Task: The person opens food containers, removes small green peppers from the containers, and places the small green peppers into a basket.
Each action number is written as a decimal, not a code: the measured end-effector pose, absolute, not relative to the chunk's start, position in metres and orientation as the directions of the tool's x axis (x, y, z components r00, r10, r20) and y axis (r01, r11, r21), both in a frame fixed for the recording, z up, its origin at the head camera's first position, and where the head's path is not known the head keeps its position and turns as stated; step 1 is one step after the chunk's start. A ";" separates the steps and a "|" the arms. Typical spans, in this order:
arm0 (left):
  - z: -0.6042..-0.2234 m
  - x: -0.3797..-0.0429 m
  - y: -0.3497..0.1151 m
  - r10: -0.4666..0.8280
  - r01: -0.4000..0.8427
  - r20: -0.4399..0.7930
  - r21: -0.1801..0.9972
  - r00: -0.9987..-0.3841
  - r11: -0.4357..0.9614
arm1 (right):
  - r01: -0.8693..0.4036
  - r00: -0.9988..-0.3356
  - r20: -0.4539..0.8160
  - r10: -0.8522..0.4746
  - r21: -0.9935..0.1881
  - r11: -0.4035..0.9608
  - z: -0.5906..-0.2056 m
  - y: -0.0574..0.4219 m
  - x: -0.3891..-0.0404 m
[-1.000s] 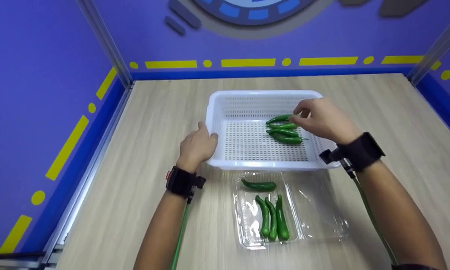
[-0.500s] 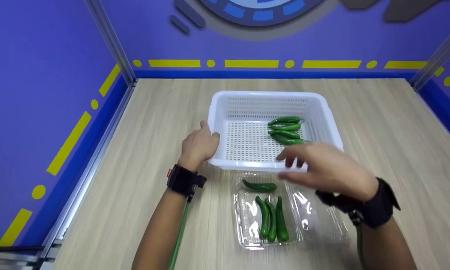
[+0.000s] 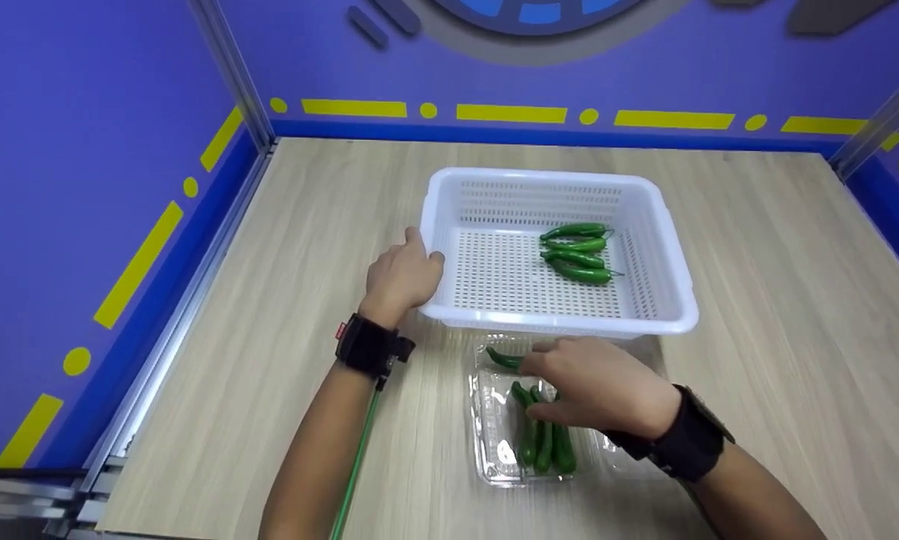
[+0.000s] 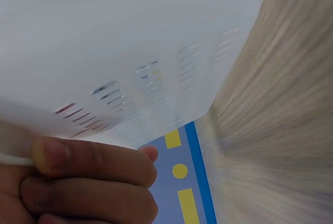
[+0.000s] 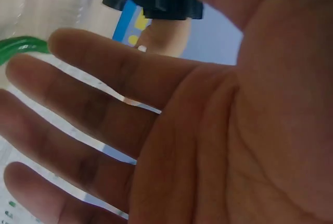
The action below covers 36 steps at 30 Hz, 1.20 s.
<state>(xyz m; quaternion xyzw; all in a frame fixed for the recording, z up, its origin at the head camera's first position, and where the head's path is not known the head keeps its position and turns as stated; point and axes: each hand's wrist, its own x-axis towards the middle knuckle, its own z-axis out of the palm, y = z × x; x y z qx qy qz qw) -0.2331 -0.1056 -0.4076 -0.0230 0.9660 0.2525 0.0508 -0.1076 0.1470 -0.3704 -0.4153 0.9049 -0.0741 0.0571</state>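
My left hand (image 3: 404, 277) grips the left rim of a white perforated plastic basket (image 3: 539, 322); the left wrist view has its fingers (image 4: 99, 164) curled at the rim. Several green chili peppers (image 3: 580, 274) lie at the right side inside the basket. In front stands a clear plastic clamshell container (image 3: 486, 427). My right hand (image 3: 595, 382) hovers over it, fingers spread and nearly straight in the right wrist view. Near its fingertips lies one crosswise green pepper (image 3: 503, 360), partly hidden by the hand. Below, three green peppers (image 3: 544, 446) lie lengthwise, their upper ends partly covered.
The container's clear lid (image 3: 629, 457) lies folded out to the right, mostly under my right hand and wrist. A wooden table (image 3: 307, 225) carries everything. Blue panels (image 3: 119, 112) with yellow marks stand at the back and sides. A green cable (image 3: 355, 465) runs along my left forearm.
My right hand has left the peppers in the basket and come down toward the front, over the clear container. My left hand stays on the basket rim. The head view has tilted slightly.
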 end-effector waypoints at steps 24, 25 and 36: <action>-0.407 -0.232 -0.111 0.001 -0.055 -0.114 0.487 -0.994 0.872 | -0.678 -0.735 0.025 -0.678 -0.032 0.734 -0.401 0.133 -0.114; -0.408 -0.232 -0.111 -0.001 -0.058 -0.117 0.484 -0.993 0.873 | -0.681 -0.733 0.032 -0.680 -0.028 0.732 -0.402 0.133 -0.114; -0.409 -0.234 -0.108 0.001 -0.045 -0.092 0.495 -0.996 0.867 | -0.677 -0.735 0.059 -0.675 -0.026 0.735 -0.403 0.136 -0.119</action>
